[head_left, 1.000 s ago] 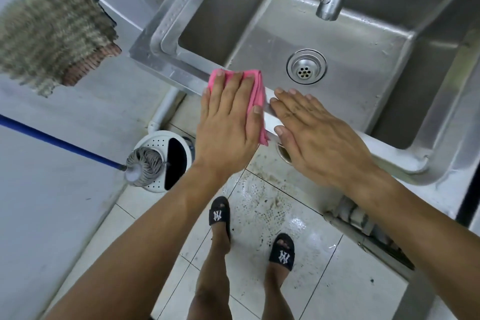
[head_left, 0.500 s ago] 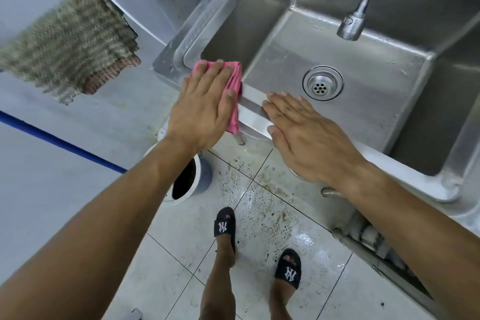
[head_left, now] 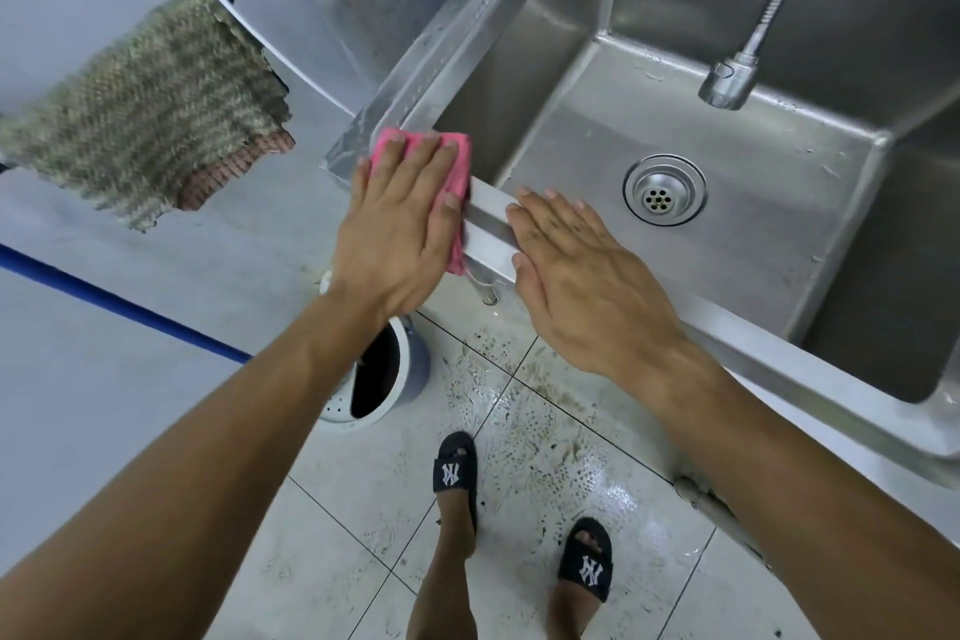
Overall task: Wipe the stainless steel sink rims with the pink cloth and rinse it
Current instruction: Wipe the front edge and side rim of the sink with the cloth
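A pink cloth lies on the front-left corner of the stainless steel sink rim. My left hand presses flat on the cloth, fingers spread over it, so most of the cloth is hidden. Just to its right, my right hand rests palm-down on the front rim, holding nothing, fingers close together. The sink basin has a round drain in its floor, and a flexible tap head hangs above it. Water drops show on the left rim.
A mop bucket stands on the tiled floor below the sink corner, with a blue mop handle running off to the left. A woven mat hangs at the left. My feet in black slippers stand on the wet, dirty tiles.
My left hand has slid the pink cloth leftward along the front rim to the sink's front-left corner. My right hand has stayed flat on the rim beside it.
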